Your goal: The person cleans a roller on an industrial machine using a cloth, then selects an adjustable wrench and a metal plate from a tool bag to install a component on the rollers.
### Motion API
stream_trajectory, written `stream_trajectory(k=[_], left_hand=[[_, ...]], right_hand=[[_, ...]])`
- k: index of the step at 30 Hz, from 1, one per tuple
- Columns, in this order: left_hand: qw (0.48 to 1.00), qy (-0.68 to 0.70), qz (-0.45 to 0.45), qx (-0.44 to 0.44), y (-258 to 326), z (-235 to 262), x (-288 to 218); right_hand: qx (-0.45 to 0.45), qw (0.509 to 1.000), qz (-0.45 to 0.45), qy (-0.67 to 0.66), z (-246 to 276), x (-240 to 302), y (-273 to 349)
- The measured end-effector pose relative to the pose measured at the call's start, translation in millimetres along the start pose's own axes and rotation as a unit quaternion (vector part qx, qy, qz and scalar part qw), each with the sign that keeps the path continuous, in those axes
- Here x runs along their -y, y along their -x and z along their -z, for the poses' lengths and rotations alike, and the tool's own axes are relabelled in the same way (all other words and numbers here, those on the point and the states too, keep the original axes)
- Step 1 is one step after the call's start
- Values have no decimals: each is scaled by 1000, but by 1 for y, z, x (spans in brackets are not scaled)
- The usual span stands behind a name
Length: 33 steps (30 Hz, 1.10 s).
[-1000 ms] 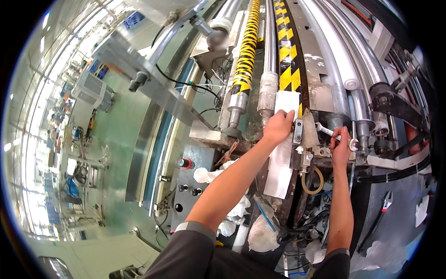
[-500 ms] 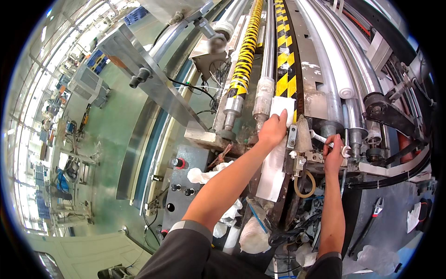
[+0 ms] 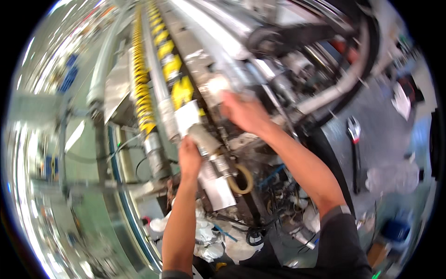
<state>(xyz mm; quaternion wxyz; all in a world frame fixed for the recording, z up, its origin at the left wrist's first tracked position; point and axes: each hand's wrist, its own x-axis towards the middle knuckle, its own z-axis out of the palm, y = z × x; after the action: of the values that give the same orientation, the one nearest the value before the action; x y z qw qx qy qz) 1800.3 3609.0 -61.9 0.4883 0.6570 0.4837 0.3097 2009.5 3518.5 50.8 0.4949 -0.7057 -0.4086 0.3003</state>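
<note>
Head view: the frame is motion-blurred and looks down on a long machine running from the upper left toward the lower centre. The left hand (image 3: 189, 157) sits just left of centre, its forearm rising from the lower edge. Its fingers are closed on a white cloth strip (image 3: 188, 116), whose upper part lies flat on the machine directly above the hand; a second length of white material (image 3: 217, 190) hangs below and right of the hand, and blur hides whether the two are one piece. A pale cylindrical fitting (image 3: 204, 138) lies just right of the left hand, touching it or nearly so, with a tan ring (image 3: 241, 179) below it toward the lower centre. The right hand (image 3: 245, 113) is above and right of centre, its forearm entering from the lower right. It rests on the grey machine body near a light-coloured part (image 3: 214, 86); blur prevents telling whether it is clenched or released. The two hands are near each other, the cloth strip between them and slightly left. A yellow coiled spring (image 3: 141, 83) and a yellow-and-black striped bar (image 3: 174, 65) run up the upper left. Crumpled white rags (image 3: 204, 232) lie at the lower centre.
</note>
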Motion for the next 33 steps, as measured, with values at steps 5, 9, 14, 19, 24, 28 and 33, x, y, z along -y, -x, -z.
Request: stream_trajectory(k=[5, 9, 14, 19, 24, 28, 33], left_hand=[[997, 71, 1, 14, 13, -3, -26], [997, 61, -28, 31, 16, 4, -25], [996, 68, -40, 28, 14, 5, -21], [995, -3, -98, 28, 10, 13, -13], [997, -3, -58, 41, 14, 14, -17], [997, 16, -56, 54, 8, 21, -8], [995, 8, -93, 18, 19, 6, -24]], right_hand=[[77, 996, -36, -6, 3, 19, -49], [169, 978, -114, -47, 0, 12, -71], [240, 946, -202, -81, -16, 0, -108], [295, 939, -176, -20, -33, 2, -120], [365, 889, -273, -50, -37, 2, -127], [396, 868, -293, -65, -45, -2, -132], [326, 898, 86, 285, -54, 12, -115]])
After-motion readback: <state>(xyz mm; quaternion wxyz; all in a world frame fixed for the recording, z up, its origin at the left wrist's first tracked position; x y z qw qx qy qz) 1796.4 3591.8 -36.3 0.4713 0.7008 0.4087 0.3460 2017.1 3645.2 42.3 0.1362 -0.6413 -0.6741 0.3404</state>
